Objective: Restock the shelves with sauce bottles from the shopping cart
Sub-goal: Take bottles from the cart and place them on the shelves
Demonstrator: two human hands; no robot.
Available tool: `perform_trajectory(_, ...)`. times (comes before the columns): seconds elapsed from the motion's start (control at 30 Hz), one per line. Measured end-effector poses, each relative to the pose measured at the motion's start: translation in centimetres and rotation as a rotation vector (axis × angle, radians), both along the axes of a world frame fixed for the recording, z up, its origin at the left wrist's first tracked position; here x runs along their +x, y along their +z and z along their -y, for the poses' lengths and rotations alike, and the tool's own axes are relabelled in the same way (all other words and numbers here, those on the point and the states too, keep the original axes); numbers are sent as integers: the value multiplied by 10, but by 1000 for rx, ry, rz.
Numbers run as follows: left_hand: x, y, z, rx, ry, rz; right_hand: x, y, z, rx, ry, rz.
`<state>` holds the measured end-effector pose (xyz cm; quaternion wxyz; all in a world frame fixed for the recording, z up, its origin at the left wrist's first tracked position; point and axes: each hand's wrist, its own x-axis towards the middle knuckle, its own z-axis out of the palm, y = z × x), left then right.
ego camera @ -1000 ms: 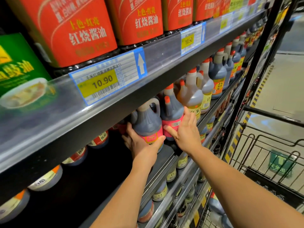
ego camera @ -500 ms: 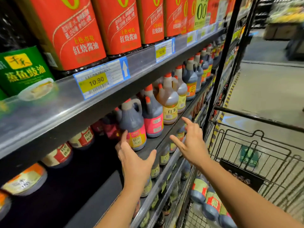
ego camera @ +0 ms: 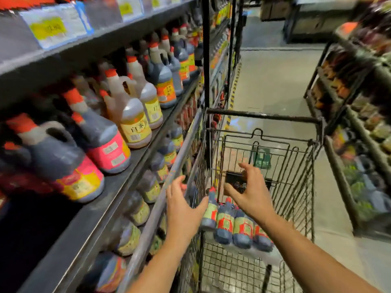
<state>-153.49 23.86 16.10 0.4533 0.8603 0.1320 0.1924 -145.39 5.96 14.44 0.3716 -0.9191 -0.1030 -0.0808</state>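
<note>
Several dark sauce bottles (ego camera: 232, 225) with red caps and red-green labels lie side by side in the black wire shopping cart (ego camera: 300, 180) at lower centre. My left hand (ego camera: 183, 206) hovers open at the cart's left rim, just left of the bottles. Above them, my right hand (ego camera: 250, 191) is also open, fingers spread, holding nothing. On the shelf (ego camera: 131, 172) to the left stand big dark jugs with red caps; the nearest one (ego camera: 63, 161) has a red-yellow label. The picture is blurred by motion.
More jugs with yellow labels (ego camera: 135, 123) run along the shelf toward the back. Smaller bottles (ego camera: 148, 187) fill the lower shelves. A black upright post (ego camera: 206, 60) stands beside the cart. Another rack of goods (ego camera: 359, 123) lines the aisle's right side.
Both hands have left the jugs on the shelf and swung right and down over the cart. The view turned from the shelf toward the cart and aisle.
</note>
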Motion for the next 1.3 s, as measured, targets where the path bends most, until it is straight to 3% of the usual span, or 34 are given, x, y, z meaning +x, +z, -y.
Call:
perform_trajectory(0.27,49,-114,49,-21,-154,-438,17,-123,87,-53,-203,-359)
perform_trajectory(0.57,98,-237,58,6,-150,-702,49,-256,127,-89,-337,-803)
perform_trajectory(0.67,115,-273,60,9,-181,-760,62,-290,128,-99,-376,-852)
perform_trajectory(0.93,150,-340,62,316,-180,-832,78,-360,130,40,-546,-933)
perform_trajectory(1.03,154,-352,76,567,-219,-771,78,-374,131,-22,-585,-924)
perform_trajectory(1.3,170,-378,91,790,-431,-880,78,-382,129,-78,-616,-944)
